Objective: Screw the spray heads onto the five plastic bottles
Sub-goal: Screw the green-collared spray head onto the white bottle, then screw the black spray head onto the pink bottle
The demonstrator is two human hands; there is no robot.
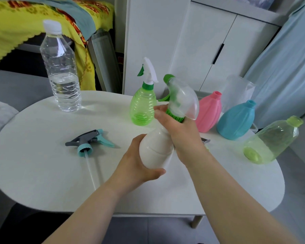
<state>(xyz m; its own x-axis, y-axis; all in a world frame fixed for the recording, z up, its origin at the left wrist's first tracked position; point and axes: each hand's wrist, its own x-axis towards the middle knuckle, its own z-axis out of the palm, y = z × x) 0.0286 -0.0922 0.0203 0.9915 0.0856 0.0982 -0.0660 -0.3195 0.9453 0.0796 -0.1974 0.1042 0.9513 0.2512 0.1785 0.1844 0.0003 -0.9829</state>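
My left hand [139, 162] grips the body of a white bottle [156, 150], tilted above the table. My right hand [180, 132] wraps around the bottle's neck, on the green collar of a clear and green spray head [181, 98] sitting on top. A green bottle [143, 106] with a white and green spray head stands upright behind. A pink bottle [209, 112], a blue bottle [236, 121] and a yellow-green bottle [271, 141] lie or lean headless at the right. A grey and teal spray head [88, 142] with its tube lies on the table at the left.
The white oval table [42, 164] holds a clear water bottle [60, 67] with a white cap at the back left. Part of another spray head [205, 140] peeks out behind my right wrist. A white cabinet [209, 41] and a clear jug [238, 90] stand behind.
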